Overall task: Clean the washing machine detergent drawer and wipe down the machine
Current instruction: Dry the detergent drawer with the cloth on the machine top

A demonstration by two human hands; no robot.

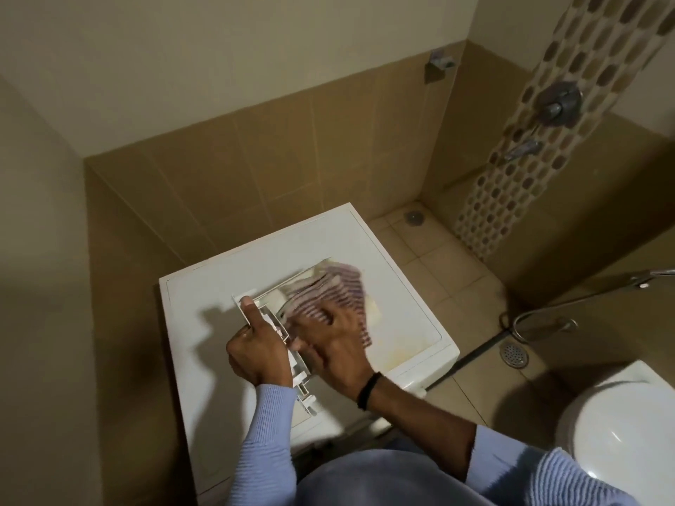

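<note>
A white detergent drawer (268, 303) lies on top of the white washing machine (394, 286), taken out of its slot. My left hand (255, 345) grips the drawer's near left side, thumb up along its front panel. My right hand (334, 341) presses a purple-and-white striped cloth (339, 290) into the drawer. The cloth is blurred and covers the drawer's far compartments. Yellowish stains mark the machine's top on the right.
Tan tiled walls close in behind and to the left of the machine. A shower valve (559, 104) and tap sit on the mosaic strip at right. A toilet (621, 425), a floor drain (514, 354) and a hose lie at the right.
</note>
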